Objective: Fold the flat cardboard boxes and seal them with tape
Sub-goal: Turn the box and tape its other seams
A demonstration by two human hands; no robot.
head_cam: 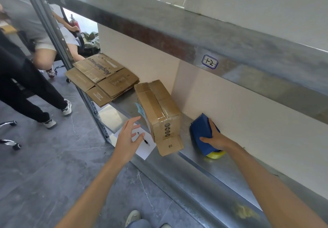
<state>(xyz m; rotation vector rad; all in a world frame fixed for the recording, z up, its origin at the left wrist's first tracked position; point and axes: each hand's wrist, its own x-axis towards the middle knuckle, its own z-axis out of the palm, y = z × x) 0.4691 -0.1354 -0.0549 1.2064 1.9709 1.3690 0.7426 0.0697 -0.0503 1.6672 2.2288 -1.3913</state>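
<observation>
Stacked at ten o'clock lie flat brown boxes [103, 78]; the taped box [159, 110] sits centre, a blue tape dispenser [201, 131] at its four o'clock.

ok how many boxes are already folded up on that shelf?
1: the taped box mid-shelf, between the flat cardboard stack on its left and the blue tape dispenser gripped by the right hand. Shelf runs out of frame rightward, so more may be hidden.

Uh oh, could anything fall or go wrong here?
Maybe. The box has a flap that seems to hang past the shelf edge, so a bump from the open left hand could tip it off. The paper with the pen also sticks out and might slide down. The flat boxes overhang too.
</observation>
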